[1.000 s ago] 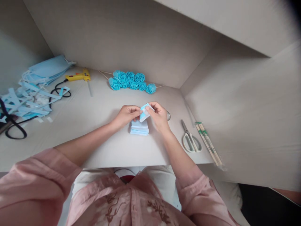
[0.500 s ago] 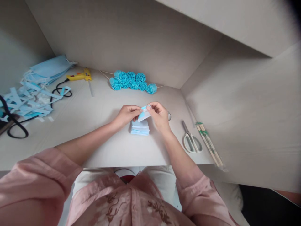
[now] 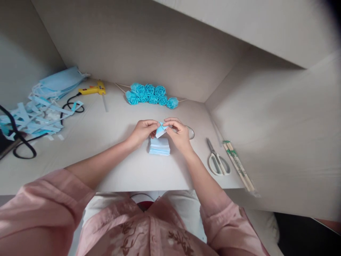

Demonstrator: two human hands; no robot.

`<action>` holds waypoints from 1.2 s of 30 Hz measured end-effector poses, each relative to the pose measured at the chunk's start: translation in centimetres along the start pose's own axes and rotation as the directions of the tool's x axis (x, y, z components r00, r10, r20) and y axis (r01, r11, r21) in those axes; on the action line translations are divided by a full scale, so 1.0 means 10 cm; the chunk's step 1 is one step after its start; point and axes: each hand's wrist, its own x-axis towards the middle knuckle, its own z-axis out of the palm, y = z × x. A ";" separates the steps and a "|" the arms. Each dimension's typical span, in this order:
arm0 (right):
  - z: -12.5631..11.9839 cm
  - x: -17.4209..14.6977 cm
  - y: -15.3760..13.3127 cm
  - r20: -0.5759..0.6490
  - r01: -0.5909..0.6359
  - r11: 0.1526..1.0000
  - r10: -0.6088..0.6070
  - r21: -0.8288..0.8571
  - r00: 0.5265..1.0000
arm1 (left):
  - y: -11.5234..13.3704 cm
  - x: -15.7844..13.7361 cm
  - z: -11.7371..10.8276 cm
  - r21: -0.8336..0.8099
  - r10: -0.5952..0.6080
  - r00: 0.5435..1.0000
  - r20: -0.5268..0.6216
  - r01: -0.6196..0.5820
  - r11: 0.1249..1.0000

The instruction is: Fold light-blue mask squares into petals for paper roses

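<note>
The left hand (image 3: 144, 131) pinched the left edge of a small blue and white piece (image 3: 161, 131) between thumb and fingers, while the right hand (image 3: 180, 133) gripped its right corner, fingers over the top and thumb beneath. The piece was held up between them, with a stack (image 3: 159, 146) of similar pieces at six o'clock from it on the surface (image 3: 141, 174). The step in hand looked like folding the piece over, though the crease was too small to make out for sure. The next move seemed to call for a firm left pinch while the right fingers pressed the fold flat. Blue flowers (image 3: 153, 99) lay towards eleven o'clock, a glue gun (image 3: 92, 90) at ten and scissors (image 3: 214, 153) near four
</note>
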 end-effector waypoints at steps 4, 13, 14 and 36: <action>0.00 0.00 0.01 0.000 0.002 1.000 -0.002 0.001 1.000 | 0.03 -0.02 0.02 0.013 0.007 1.000 0.005 -0.007 1.000; 0.01 0.00 0.00 0.033 -0.018 1.000 0.018 0.008 0.999 | 0.03 -0.03 0.03 0.031 0.029 1.000 0.002 -0.029 0.999; 0.01 0.00 -0.01 0.045 -0.032 0.999 0.031 0.027 0.999 | 0.03 -0.02 0.03 0.027 0.027 1.000 -0.006 -0.027 0.999; 0.04 0.02 -0.05 0.001 -0.213 0.932 0.223 0.293 0.975 | -0.01 -0.07 0.06 0.071 0.050 0.998 -0.034 -0.048 0.996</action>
